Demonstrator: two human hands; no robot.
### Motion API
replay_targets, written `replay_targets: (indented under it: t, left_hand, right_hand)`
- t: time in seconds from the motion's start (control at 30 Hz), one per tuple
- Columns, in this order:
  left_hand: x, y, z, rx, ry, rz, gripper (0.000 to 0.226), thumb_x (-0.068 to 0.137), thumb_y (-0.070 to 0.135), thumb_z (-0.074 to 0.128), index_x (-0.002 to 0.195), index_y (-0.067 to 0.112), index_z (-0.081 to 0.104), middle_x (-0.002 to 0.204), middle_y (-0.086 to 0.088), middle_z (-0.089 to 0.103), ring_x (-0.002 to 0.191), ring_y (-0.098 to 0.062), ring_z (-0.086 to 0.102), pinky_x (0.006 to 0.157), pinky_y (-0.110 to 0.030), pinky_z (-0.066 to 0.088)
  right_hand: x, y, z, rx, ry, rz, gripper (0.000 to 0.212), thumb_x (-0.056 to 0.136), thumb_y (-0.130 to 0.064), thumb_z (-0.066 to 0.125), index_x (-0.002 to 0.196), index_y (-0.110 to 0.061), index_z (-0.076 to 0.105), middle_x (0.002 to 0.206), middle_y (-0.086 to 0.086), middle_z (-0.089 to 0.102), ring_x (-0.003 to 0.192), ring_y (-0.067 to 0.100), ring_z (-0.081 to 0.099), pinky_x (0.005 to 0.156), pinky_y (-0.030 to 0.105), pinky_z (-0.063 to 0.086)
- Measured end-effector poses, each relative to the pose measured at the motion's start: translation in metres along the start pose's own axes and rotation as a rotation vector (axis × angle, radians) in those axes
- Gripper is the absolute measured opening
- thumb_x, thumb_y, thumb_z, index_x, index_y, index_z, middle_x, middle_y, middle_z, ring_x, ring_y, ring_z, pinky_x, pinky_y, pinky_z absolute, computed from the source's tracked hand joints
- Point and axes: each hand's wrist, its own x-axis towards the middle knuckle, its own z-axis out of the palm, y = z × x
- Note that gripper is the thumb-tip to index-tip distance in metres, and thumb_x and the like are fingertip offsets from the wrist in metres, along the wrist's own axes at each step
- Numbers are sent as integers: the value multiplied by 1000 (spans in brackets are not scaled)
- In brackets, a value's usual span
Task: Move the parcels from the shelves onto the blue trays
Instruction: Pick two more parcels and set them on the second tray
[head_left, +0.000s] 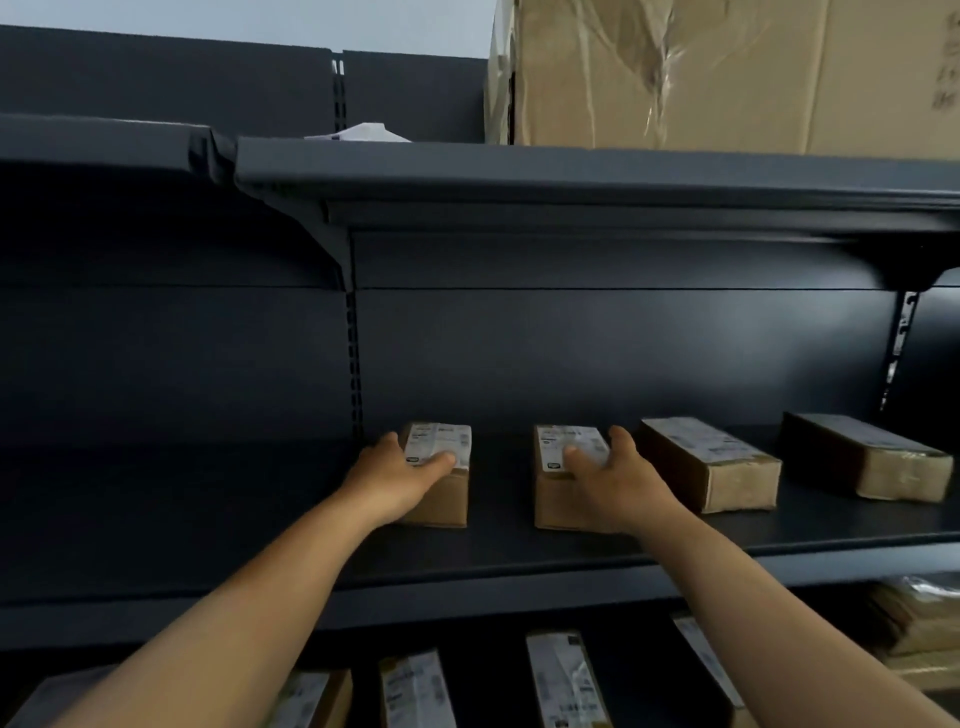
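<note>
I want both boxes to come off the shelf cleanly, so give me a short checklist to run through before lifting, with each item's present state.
1. Left hand grips the left parcel, thumb on its label: ok.
2. Right hand grips the second parcel, thumb on top: ok.
3. Gap between the two held parcels, so they will not knock together: ok.
4. Room beside the third parcel: cannot tell, the right hand's fingers reach in close to it.
5. Headroom under the upper shelf: ok.
6. Blue tray ready to receive them: cannot tell, none is in view.
</note>
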Motion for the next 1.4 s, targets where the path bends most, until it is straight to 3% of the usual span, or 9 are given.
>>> replay_targets:
  t: [0.13,0.3,0.43,0.53,0.63,0.9,1.13,1.3,1.4]
  left_hand:
    - [7,5,10,-80,-65,-53,79,73,66,62,132,16,45,126,-3,55,109,-19,54,89,-30,47]
    - [9,16,20,-132,-112,-65,71,76,65,59,132,21,51,124,1,58,108,-16,55,94,-28,44]
    - [4,28,30,-173,-112,-61,55,84,57,55,129,26,52,110,8,55,99,-10,52,85,-22,39]
    - [-1,35,37,-213,-70,-96,56,85,55,55,132,24,49,112,5,55,96,-10,50,81,-22,40]
    - [-8,38,40,-294,-18,-126,54,85,49,60,130,22,48,99,10,53,85,-6,50,67,-18,40]
    - [-32,25,26,-440,185,-134,56,82,28,70,133,27,46,119,4,62,108,-16,58,101,-34,45]
    - [-70,-6,-13,-441,379,-173,71,77,33,74,140,32,40,121,4,62,112,-18,59,103,-40,45]
    - [-113,-40,-57,-474,485,-179,71,77,31,75,138,30,41,114,5,66,108,-19,61,102,-41,45]
    - [-146,-59,-89,-461,538,-171,59,80,28,73,133,30,48,113,8,67,107,-17,63,100,-40,48]
  right_hand:
    - [17,5,0,77,-37,69,71,92,-47,49,146,-12,19,140,14,44,122,31,48,87,36,40]
    - [37,10,1,127,-84,76,62,89,-49,53,134,-8,40,126,11,54,108,25,54,81,34,44]
    - [46,13,4,172,-120,42,63,89,-48,54,136,-9,39,127,10,54,98,20,51,78,32,42]
    - [49,17,3,201,-145,14,64,89,-49,54,137,-11,36,129,9,52,104,21,51,77,32,41]
    - [50,20,1,266,-189,-22,59,90,-44,55,136,-14,36,128,6,53,99,18,50,78,32,43]
    - [42,8,1,480,-353,-221,52,93,-19,54,139,-30,31,126,-4,55,109,15,53,88,31,45]
    - [22,-19,30,602,-503,-352,52,94,-19,54,140,-32,33,119,-8,55,105,12,55,72,19,45]
    - [-7,-52,67,638,-636,-413,52,89,-24,62,134,-36,38,123,-10,56,107,13,58,93,36,50]
    - [-34,-79,93,621,-786,-484,66,83,-19,69,138,-36,35,123,-8,59,107,10,57,89,26,48]
